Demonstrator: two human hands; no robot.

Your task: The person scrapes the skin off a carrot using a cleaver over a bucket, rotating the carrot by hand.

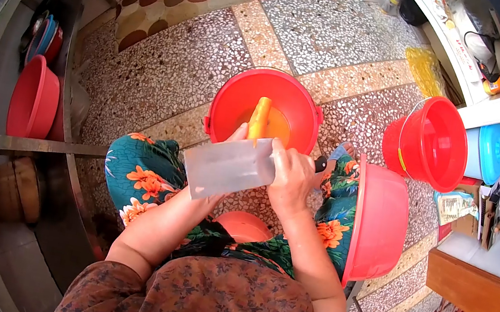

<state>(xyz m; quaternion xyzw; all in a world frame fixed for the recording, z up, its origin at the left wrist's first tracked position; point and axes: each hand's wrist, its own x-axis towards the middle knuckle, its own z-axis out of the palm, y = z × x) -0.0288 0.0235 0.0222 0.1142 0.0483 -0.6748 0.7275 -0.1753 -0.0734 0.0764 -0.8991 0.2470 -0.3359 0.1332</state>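
Observation:
My right hand [291, 180] is closed round a cleaver with a wide pale blade [227, 169] and a dark handle end [320, 164]. The blade lies across in front of my left hand [238, 134] and hides most of it. A long yellow-orange piece [259, 117] sticks up beyond the blade's upper edge, beside the left fingertips; its lower end is hidden. Below it stands a red bucket [234, 96] with some yellowish liquid at its bottom. The left hand's grip on the piece is mostly covered by the blade.
A pink basin [379, 225] stands right of my knee, with a red bucket [426, 140] beyond it. A small red-orange stool or basin [244, 225] shows between my legs. Metal shelving [5, 143] on the left holds a pink basin [36, 98].

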